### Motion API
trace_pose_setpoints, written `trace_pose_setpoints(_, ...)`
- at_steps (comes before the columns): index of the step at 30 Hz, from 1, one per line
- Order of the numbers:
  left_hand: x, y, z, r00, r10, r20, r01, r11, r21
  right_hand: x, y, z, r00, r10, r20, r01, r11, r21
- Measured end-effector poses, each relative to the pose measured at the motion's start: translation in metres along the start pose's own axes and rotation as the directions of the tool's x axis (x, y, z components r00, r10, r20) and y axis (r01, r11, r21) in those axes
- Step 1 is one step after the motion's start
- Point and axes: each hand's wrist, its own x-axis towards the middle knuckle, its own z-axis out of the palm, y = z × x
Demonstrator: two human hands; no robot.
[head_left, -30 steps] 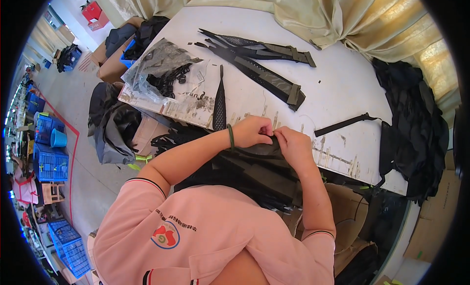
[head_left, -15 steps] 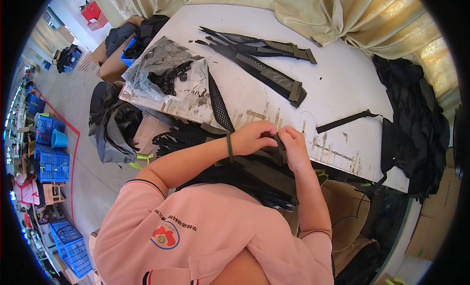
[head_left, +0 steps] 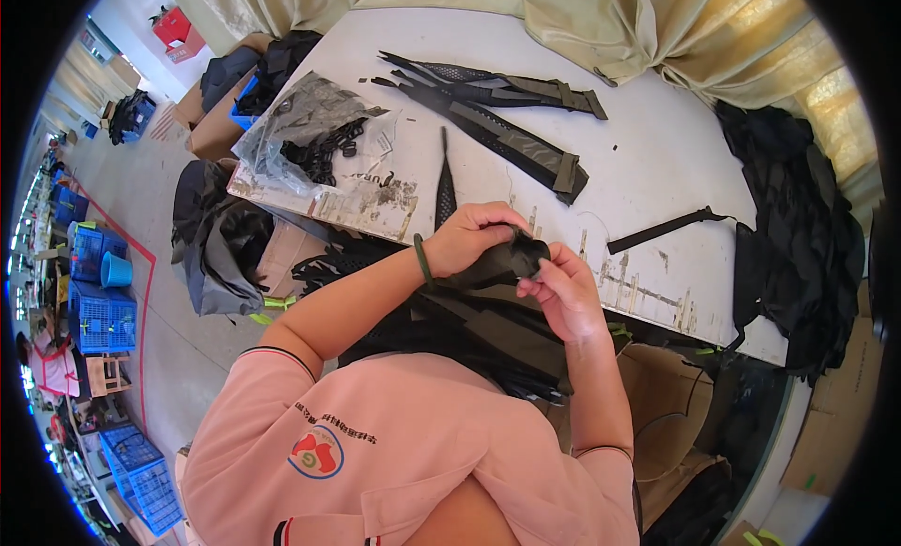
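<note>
Above the table's near edge, my left hand (head_left: 469,240) pinches a dark fabric strap (head_left: 497,266) between thumb and fingers. My right hand (head_left: 569,291) grips the curled end of the same strap, close beside the left. The fingers hide part of that end, so whether a small piece sits in it cannot be made out. A tapering black mesh tail (head_left: 445,185) lies on the white table (head_left: 657,143) just beyond my left hand. Below both hands, a heap of similar black straps (head_left: 497,335) lies across my lap.
A clear plastic bag of black buckles (head_left: 324,152) lies at the table's left corner. Finished-looking mesh straps (head_left: 507,133) lie farther back. One narrow strap (head_left: 662,231) rests at right, near a tall black fabric pile (head_left: 798,255). An open cardboard box (head_left: 662,405) stands below the edge.
The strap has turned and its end now shows curled between my hands. My left hand has shifted slightly left and away from me. The mesh tail on the table has swung right.
</note>
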Motion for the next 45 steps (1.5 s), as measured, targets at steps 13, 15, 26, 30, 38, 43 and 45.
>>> trace_pose_setpoints(13, 0.012, 0.011, 0.005, 0.951, -0.302, 0.061, 0.271, 0.915, 0.297, 0.006, -0.025, -0.010, 0.827, -0.489, -0.278, 0.128, 0.645, -0.753)
trace_pose_setpoints(15, 0.013, 0.010, 0.005, 0.933, -0.354, 0.066, 0.323, 0.903, 0.284, 0.008, -0.016, -0.016, 0.889, -0.423, -0.174, 0.114, 0.574, -0.811)
trace_pose_setpoints(26, 0.018, 0.033, 0.011, 0.900, -0.434, 0.033, 0.414, 0.877, 0.246, 0.009, -0.029, -0.009, 0.886, -0.404, -0.228, -0.011, 0.473, -0.881)
trace_pose_setpoints(30, 0.017, 0.026, 0.004, 0.867, -0.498, -0.014, 0.484, 0.834, 0.265, 0.004, -0.037, -0.001, 0.950, -0.223, -0.220, 0.050, 0.801, -0.596)
trace_pose_setpoints(38, 0.019, 0.033, 0.004, 0.906, -0.418, 0.065, 0.402, 0.899, 0.175, 0.008, -0.056, -0.039, 0.712, -0.633, -0.303, 0.169, 0.574, -0.801)
trace_pose_setpoints(43, 0.018, 0.014, 0.000, 0.909, -0.411, 0.066, 0.393, 0.900, 0.188, 0.004, -0.040, 0.002, 0.955, -0.277, -0.104, 0.062, 0.533, -0.844)
trace_pose_setpoints(45, 0.018, -0.003, -0.004, 0.865, -0.470, 0.174, 0.404, 0.859, 0.313, 0.003, -0.030, 0.001, 0.982, -0.161, -0.103, 0.003, 0.555, -0.832)
